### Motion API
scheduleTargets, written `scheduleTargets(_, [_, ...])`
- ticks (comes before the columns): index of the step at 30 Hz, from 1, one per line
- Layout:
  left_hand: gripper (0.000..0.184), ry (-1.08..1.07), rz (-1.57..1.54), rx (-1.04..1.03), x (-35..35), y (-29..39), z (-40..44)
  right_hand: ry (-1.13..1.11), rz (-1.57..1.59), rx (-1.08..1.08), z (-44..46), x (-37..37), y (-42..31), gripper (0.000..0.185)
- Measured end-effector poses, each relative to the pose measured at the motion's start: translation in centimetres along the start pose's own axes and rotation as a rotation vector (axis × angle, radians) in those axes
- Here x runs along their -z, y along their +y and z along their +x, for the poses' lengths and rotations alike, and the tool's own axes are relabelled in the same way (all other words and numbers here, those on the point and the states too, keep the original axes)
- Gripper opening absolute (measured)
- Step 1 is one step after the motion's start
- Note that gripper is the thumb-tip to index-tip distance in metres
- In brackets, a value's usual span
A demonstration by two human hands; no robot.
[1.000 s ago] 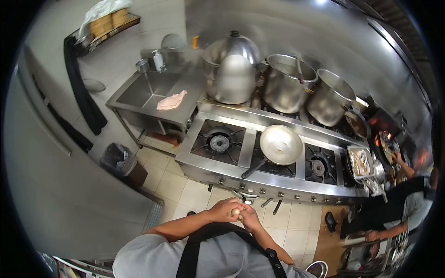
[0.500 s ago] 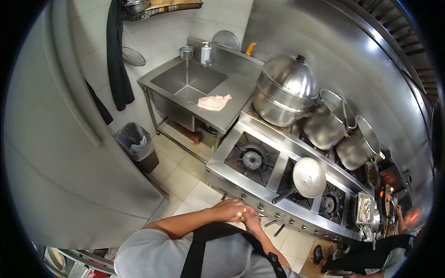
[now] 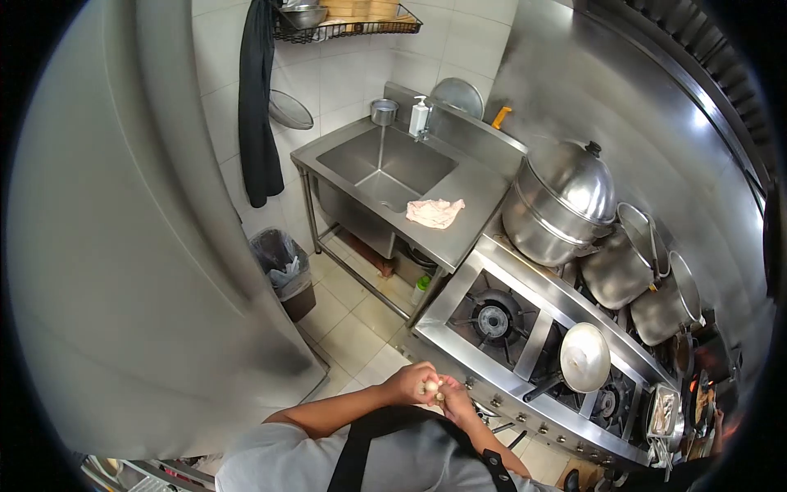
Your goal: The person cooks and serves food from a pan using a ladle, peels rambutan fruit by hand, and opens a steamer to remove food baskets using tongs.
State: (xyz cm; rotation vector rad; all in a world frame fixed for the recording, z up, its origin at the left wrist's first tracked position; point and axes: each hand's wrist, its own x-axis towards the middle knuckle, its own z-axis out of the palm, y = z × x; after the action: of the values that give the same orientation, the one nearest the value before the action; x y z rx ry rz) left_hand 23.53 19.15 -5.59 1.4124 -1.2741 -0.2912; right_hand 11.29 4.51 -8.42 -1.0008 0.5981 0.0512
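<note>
My left hand [image 3: 410, 384] is closed around small, pale, rounded pieces that look like garlic cloves [image 3: 429, 386]. Against it, in front of the black apron, my right hand [image 3: 456, 402] is closed too, its fingers pinching at another pale clove [image 3: 441, 397]. The two hands touch, and their fingers partly cover what they hold. Both are near the front edge of the stove [image 3: 434, 332].
A frying pan [image 3: 585, 358] rests on the stove, with its handle [image 3: 543, 387] jutting toward me. Behind it stand a steamer [image 3: 557, 201] and large pots [image 3: 619, 258]. A cloth [image 3: 435, 213] lies beside the sink [image 3: 385, 168]. A trash bin [image 3: 283, 275] and refrigerator [image 3: 139, 246] are left.
My view has turned left, so the stove and sink appear farther right and lower. The hands stay together at the pale cloves, with fingers slightly shifted. The co-worker is mostly out of view.
</note>
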Motion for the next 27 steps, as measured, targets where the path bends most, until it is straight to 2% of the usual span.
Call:
scheduleTargets(2, [0.035,0.142,-0.170,0.182,0.1,0.1,-0.4,-0.008,-0.013,-0.028,0.7,-0.5,-0.9,0.021])
scheduleTargets(3, [0.035,0.196,-0.556,0.379,-0.4,-1.5,-0.9,-0.010,-0.012,-0.049,1.1,-0.8,-1.4,0.021])
scheduleTargets(4, [0.036,0.378,-0.913,0.349,-0.6,-2.0,-0.1,-0.012,-0.010,-0.076,1.4,-1.1,-1.9,0.021])
scheduleTargets(5, [0.033,0.482,-0.781,0.465,0.8,-1.3,0.7,-0.017,-0.012,-0.067,1.9,-1.3,-2.0,0.020])
scheduleTargets(6, [0.029,0.528,-1.026,0.492,2.2,-1.4,1.4,-0.014,-0.010,-0.078,2.5,-1.3,-2.1,0.021])
scheduleTargets(8, [0.023,0.643,-1.337,0.405,4.8,1.4,3.2,-0.072,0.045,-0.076,3.5,-0.6,-1.7,0.024])
scheduleTargets(10, [0.024,0.599,-1.379,0.268,7.4,3.6,4.4,-0.076,0.051,-0.115,4.1,-0.4,-1.9,0.027])
scheduleTargets(16, [0.029,0.569,-1.365,0.097,11.1,8.9,6.8,-0.072,-0.060,-0.224,6.9,4.2,0.9,0.028])
scheduleTargets(18, [0.029,0.553,-1.302,0.041,11.2,11.4,7.0,-0.009,-0.096,-0.306,9.4,9.1,5.2,0.028])
scheduleTargets(19, [0.039,0.545,-1.201,0.080,11.0,13.4,6.9,0.020,-0.135,-0.383,10.2,11.0,6.8,0.027])
scheduleTargets(20, [0.039,0.461,-1.097,-0.020,10.8,15.6,7.1,0.102,-0.163,-0.404,10.3,12.5,8.6,0.028])
scheduleTargets(22, [0.035,0.291,-1.097,-0.185,10.4,20.9,8.0,0.196,-0.162,-0.506,12.2,17.0,13.9,0.025])
scheduleTargets(24, [0.036,0.179,-1.091,-0.452,9.5,22.9,8.9,0.252,-0.233,-0.580,12.9,15.7,14.4,0.021])
scheduleTargets(25, [0.038,0.114,-1.030,-0.466,10.1,24.0,9.4,0.212,-0.268,-0.515,15.1,16.0,16.5,0.019])
scheduleTargets(26, [0.035,0.120,-1.040,-0.553,9.7,24.2,9.7,0.220,-0.390,-0.563,16.1,12.5,14.2,0.020])
scheduleTargets(27, [0.032,0.117,-1.046,-0.644,9.1,24.2,10.5,0.138,-0.290,-0.492,17.3,8.4,12.0,0.021])
